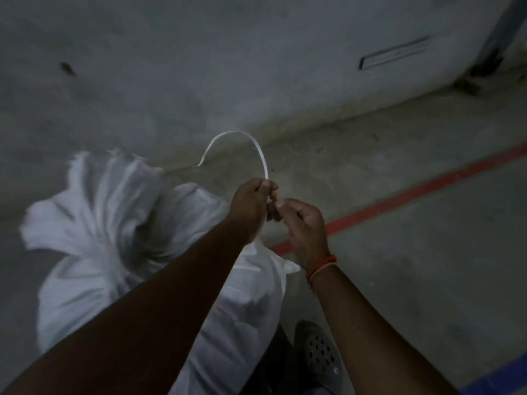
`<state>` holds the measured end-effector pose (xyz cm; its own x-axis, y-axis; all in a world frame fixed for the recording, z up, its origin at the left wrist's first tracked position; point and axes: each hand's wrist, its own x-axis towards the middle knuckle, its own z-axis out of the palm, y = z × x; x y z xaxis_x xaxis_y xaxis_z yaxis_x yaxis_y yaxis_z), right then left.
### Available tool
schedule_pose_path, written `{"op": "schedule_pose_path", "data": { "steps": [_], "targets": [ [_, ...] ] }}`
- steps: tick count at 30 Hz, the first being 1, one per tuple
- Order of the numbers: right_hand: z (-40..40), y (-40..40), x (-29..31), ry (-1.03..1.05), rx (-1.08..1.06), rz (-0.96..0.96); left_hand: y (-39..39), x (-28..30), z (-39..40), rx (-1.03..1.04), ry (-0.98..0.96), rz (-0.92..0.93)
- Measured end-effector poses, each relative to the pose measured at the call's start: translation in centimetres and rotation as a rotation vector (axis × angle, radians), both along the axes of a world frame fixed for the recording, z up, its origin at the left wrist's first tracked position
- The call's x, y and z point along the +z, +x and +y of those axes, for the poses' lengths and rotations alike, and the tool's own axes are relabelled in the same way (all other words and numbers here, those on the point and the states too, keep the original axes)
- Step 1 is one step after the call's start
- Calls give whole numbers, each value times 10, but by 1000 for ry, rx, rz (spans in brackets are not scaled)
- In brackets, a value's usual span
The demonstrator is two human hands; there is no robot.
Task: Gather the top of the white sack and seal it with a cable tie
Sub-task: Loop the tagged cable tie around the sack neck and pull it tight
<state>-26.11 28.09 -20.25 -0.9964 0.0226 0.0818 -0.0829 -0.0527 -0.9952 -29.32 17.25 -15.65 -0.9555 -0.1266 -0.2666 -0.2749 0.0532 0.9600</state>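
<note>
The left hand (252, 205) and right hand (303, 223), both raised above the white sack (119, 238), pinch 1 cable tie (256, 149) at its near end, the sack's bunched neck appearing unbound, so looping it comes next.

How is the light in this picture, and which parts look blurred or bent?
Head view: dim, flat light, no glare; the white sack is motion-blurred, the cable tie sharper in the left hand and right hand; the red floor line curves from the wide lens.
</note>
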Motion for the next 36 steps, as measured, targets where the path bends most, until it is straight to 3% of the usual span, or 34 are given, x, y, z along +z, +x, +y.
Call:
{"op": "schedule_pose_path", "data": {
  "steps": [6, 12, 14, 17, 19, 21, 25, 27, 31, 36],
  "targets": [
    [-76, 11, 83, -257, -66, -63, 56, 75, -65, -47, -104, 79],
    [-149, 54, 112, -392, -54, -129, 124, 90, -112, -33, -159, 59],
    [-164, 66, 110, -410, -76, -135, 136, 86, -129, 11, -281, 85],
    [-181, 67, 106, -448, -124, -145, 145, 71, -159, 271, -639, 155],
    [-188, 63, 100, -468, -138, -156, 149, 60, -174, 573, -768, 209],
    [-194, 58, 92, -469, -144, -172, 146, 49, -185, 804, -817, 118],
    [-200, 46, 82, -445, -166, -192, 132, 33, -189, 694, -565, -288],
    [-200, 42, 79, -429, -178, -199, 125, 17, -181, 652, -526, -332],
    [-197, 36, 64, -366, -273, -230, 112, -5, -176, 709, -526, -219],
    [-185, 22, 52, -354, -471, -411, 111, -22, -195, 778, -170, 41]
  ]
}}
